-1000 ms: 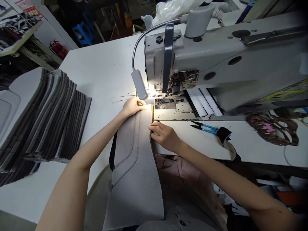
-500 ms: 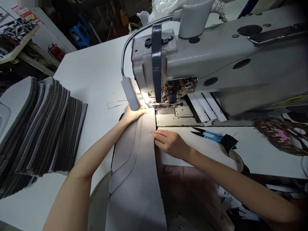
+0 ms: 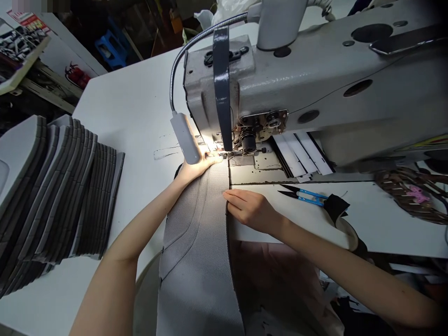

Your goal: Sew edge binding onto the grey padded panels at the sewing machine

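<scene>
A long grey fabric panel (image 3: 196, 261) with curved seam lines runs from the lower edge up to the needle area of a sewing machine (image 3: 210, 93). My left hand (image 3: 198, 169) lies on the panel's far end, fingers stretched towards the presser foot (image 3: 227, 155); a small lamp head (image 3: 186, 138) hides part of it. At the panel's right edge, my right hand (image 3: 250, 210) pinches the fabric between thumb and fingers, nearer to me than the needle.
Stacked grey padded pieces (image 3: 66, 186) stand on the white table (image 3: 129, 107) at left. To the right lie blue-handled thread snips (image 3: 304, 195), a black scrap (image 3: 336, 206) and a brown woven item (image 3: 413, 193). A flexible lamp neck (image 3: 174, 70) arches beside the machine head.
My left fingers have slid right, closer to the presser foot. The panel's far end sits slightly further right under the machine. My right hand keeps its pinch on the edge. The view has shifted a little.
</scene>
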A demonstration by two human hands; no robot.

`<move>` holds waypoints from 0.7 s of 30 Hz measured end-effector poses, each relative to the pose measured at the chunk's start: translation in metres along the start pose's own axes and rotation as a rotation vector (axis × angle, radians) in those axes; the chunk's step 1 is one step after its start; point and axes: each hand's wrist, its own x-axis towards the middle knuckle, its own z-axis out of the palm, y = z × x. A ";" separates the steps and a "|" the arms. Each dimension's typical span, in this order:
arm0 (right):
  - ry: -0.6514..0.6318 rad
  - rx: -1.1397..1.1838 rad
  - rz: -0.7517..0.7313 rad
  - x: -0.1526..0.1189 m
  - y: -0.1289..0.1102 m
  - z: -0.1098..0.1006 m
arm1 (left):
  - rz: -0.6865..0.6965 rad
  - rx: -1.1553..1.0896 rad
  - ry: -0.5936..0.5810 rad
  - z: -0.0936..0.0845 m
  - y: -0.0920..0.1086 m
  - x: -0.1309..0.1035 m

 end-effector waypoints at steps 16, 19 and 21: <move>-0.095 -0.038 0.044 -0.005 0.002 0.000 | 0.413 0.709 -0.040 0.019 0.038 -0.072; -0.127 -0.057 0.067 -0.005 0.001 0.002 | 0.416 0.706 -0.025 0.022 0.037 -0.070; -0.175 -0.030 0.118 -0.006 0.000 0.002 | 0.421 0.700 -0.016 0.023 0.036 -0.067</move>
